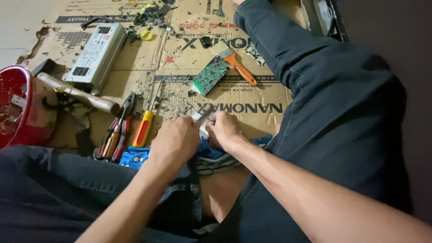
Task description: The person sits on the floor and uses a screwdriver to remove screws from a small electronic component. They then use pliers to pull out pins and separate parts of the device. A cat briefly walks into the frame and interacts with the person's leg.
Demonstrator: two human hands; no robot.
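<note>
Both hands, left hand [174, 137] and right hand [225, 130], have fingers pinched tight around a small metal part [200, 118], held just over the cardboard sheet [180, 67], near the yellow-handled screwdriver [143, 128] and green circuit board [209, 75].

The small metal piece [199, 118] between the left hand [174, 141] and the right hand [226, 131] is mostly covered by fingers; its kind cannot be told. The red bowl [15, 105] is cut by the left edge, its contents blurred. The pliers [118, 130] hide their handle ends behind a trouser leg. Debris [150, 13] at the top edge is too small to identify.
</note>
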